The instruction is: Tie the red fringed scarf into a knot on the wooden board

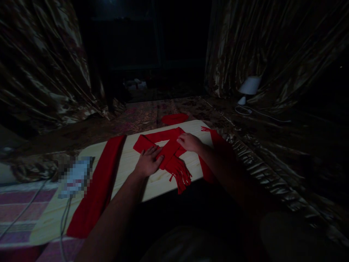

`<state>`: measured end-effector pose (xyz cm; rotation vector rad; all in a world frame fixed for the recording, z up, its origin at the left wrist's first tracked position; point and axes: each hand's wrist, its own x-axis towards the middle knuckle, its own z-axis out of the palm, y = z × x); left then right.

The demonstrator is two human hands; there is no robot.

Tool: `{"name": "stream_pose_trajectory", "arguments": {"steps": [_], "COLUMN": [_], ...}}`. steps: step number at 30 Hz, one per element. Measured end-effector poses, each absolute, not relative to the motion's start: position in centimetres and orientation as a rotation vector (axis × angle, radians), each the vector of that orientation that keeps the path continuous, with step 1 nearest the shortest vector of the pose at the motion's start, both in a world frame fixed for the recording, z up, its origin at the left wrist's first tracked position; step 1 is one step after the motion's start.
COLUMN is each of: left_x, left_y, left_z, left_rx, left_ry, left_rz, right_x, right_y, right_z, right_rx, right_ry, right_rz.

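Observation:
A red fringed scarf point(171, 146) lies folded with its bands crossing on a pale wooden board point(131, 171). Its tassels hang toward me at the board's near edge. My left hand point(148, 161) rests flat on the left part of the crossing, fingers spread. At the upper right bend of the scarf, my right hand point(188, 142) has its fingers curled onto the cloth edge, closed on it. The fingertips are partly hidden in the dim light.
A long folded red cloth point(99, 182) lies across the board's left side, beside a blurred-out pale object with a cable. Another red fringed cloth point(218, 145) drapes over the right end. More red fabric point(175, 118) lies beyond the board. A small lamp point(250, 86) stands back right.

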<state>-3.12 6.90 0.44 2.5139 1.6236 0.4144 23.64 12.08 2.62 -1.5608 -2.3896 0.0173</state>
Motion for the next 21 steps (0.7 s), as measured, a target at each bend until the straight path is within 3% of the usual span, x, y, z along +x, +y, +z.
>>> {"name": "stream_pose_trajectory", "arguments": {"steps": [4, 16, 21], "left_x": [-3.1, -3.3, -3.3], "left_y": [7.0, 7.4, 7.5], "left_z": [0.5, 0.9, 0.9], "left_rx": [2.459, 2.296, 2.310], "left_ry": [1.619, 1.615, 1.642], "left_rz": [0.430, 0.440, 0.426], "right_x": [25.0, 26.7, 26.8], "right_y": [10.7, 8.2, 7.1], "right_z": [3.5, 6.2, 7.8], "right_rx": [-1.498, -1.059, -1.108], "right_ry": [-2.304, -2.751, -2.908], "right_rz": [0.062, 0.317, 0.245]}}
